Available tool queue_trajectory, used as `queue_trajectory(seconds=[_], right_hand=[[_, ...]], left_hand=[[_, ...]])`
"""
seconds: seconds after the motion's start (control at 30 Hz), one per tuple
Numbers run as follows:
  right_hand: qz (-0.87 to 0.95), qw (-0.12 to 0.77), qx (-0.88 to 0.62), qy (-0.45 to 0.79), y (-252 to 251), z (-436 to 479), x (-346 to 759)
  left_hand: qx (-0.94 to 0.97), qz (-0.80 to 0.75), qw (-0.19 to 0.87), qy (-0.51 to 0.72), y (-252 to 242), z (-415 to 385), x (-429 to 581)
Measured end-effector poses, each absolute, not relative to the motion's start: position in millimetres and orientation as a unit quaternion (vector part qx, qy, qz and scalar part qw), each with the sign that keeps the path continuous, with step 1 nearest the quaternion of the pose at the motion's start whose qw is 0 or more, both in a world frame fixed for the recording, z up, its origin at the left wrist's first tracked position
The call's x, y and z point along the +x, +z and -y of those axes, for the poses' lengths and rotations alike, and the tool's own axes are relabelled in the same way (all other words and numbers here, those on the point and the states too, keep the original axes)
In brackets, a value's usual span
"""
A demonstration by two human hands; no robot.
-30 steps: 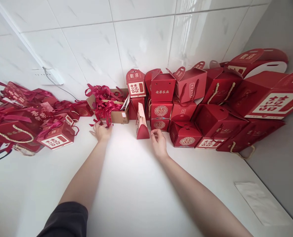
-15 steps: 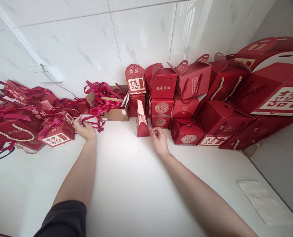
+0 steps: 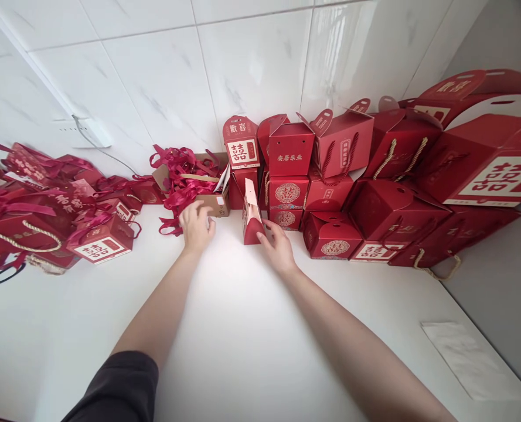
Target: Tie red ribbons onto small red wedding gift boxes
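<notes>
My left hand (image 3: 196, 227) is empty, its fingers spread and slightly curled, just in front of an open cardboard box (image 3: 211, 204) full of dark pink ribbons (image 3: 176, 167). A small red gift box (image 3: 253, 230) stands upright on the white table, its narrow side facing me and its pale flap up. At that box's right edge is my right hand (image 3: 278, 247), thumb and fingers apart. Its fingertips meet or nearly meet the box, and I cannot tell whether they press on it. A gift box with a white label (image 3: 99, 249) and a ribbon sits to the left.
Red gift boxes (image 3: 333, 240) are stacked along the tiled wall on the right, some with rope handles. On the left lies a heap of red boxes tied with ribbons (image 3: 27, 205). A cable (image 3: 97, 143) hangs from the wall socket. A pale flat sheet (image 3: 466, 357) lies at the right.
My left hand has moved right, away from the labelled box to in front of the cardboard box. My right hand's fingers have spread from a pinch and reached to the small box's edge.
</notes>
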State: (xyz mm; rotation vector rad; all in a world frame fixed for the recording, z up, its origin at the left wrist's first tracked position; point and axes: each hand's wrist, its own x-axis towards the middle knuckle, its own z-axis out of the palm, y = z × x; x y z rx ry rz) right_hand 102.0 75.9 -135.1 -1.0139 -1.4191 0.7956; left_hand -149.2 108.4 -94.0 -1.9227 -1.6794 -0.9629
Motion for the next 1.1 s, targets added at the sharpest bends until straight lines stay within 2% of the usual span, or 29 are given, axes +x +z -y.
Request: queue_trajectory(seconds=[0.13,0.43,0.67,0.9,1.1], right_hand=[[0.575,0.577,-0.465,0.347,-140.5,-91.7,107.4],[0.515,0.597,-0.482,0.382,-143.6,-91.2,112.9],[0.505,0.609,-0.447,0.418,-143.2,-91.3,113.9],[0.504,0.609,-0.426,0.44,-138.0,-88.9,112.7],[0.505,0.609,-0.42,0.444,-138.3,-88.5,112.3]], left_hand=[[-0.718,0.589,0.216,-0.3,-93.4,-108.8,-134.1],[-0.674,0.632,0.204,-0.324,-63.3,-122.9,-151.6],[-0.598,0.714,0.094,-0.351,-26.9,-173.3,-178.3],[-0.555,0.718,0.112,-0.406,10.6,-192.1,-176.7],[-0.668,0.63,-0.019,-0.396,20.8,-235.1,-145.6]])
